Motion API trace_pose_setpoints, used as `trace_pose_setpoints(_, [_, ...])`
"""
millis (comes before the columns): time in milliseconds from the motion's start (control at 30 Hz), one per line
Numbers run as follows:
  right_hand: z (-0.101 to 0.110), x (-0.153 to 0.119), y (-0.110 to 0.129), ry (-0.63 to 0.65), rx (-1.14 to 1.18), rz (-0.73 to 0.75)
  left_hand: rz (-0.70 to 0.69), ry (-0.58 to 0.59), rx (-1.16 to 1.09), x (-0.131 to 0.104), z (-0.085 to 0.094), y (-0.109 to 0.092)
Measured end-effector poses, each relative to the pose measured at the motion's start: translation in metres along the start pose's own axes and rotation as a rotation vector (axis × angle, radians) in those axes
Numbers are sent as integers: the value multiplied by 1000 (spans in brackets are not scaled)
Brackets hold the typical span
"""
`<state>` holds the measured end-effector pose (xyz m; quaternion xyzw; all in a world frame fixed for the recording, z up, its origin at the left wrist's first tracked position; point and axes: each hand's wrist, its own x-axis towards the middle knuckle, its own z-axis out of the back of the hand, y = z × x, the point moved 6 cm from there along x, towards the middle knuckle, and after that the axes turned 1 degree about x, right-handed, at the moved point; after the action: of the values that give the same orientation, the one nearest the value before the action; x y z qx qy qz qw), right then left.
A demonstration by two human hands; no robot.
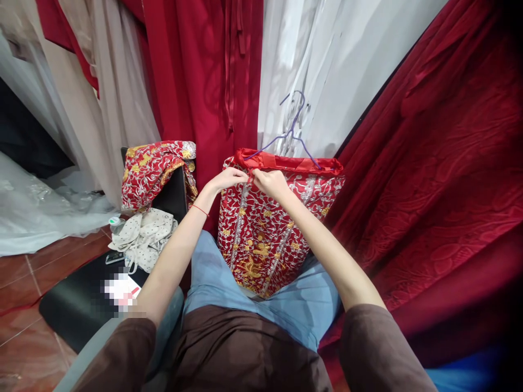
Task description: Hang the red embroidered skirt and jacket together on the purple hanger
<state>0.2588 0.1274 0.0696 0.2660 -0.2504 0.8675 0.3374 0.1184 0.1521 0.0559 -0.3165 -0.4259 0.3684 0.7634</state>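
Observation:
A red skirt [261, 239] with silver and gold embroidery hangs in front of me, its lower part between my knees. Its top edge is a shiny red satin waistband [286, 161], and a purple wire hanger [292, 130] rises from inside it. At the left part of the waistband, my left hand [232, 178] and my right hand [269, 182] meet, fingertips almost touching. Both pinch a thin red tie [250, 174] there. Fingers cover most of the tie, so I cannot tell whether it is knotted.
Left of me, a black chair [73, 305] bears a spotted white cloth [149, 234], a phone [115, 257] and a white card [122, 288]. Another red embroidered garment [151, 169] drapes over its back. Long red [196, 71] and white [339, 65] fabrics hang behind; dark red cloth [433, 163] hangs right.

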Motion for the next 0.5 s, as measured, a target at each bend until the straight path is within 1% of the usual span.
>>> trace_pose_setpoints(67, [4,1,0,-2,-12,-19,-18,-25,-28,-1,0,-2])
trace_pose_setpoints(167, [10,3,0,-2,-39,-26,-32,4,-57,-3,-4,-7])
trace_pose_setpoints(233, [13,5,1,5,-47,-32,-42,4,-76,-2,-6,-9])
trace_pose_setpoints(300, [13,7,2,19,-49,-58,-70,-43,-111,1,-6,-10])
trace_pose_setpoints(400, [13,10,-2,36,-41,-164,-94,-138,-142,6,-5,-7])
trace_pose_setpoints(500, [14,10,-11,58,-29,-277,-80,-264,-40,9,2,-2])
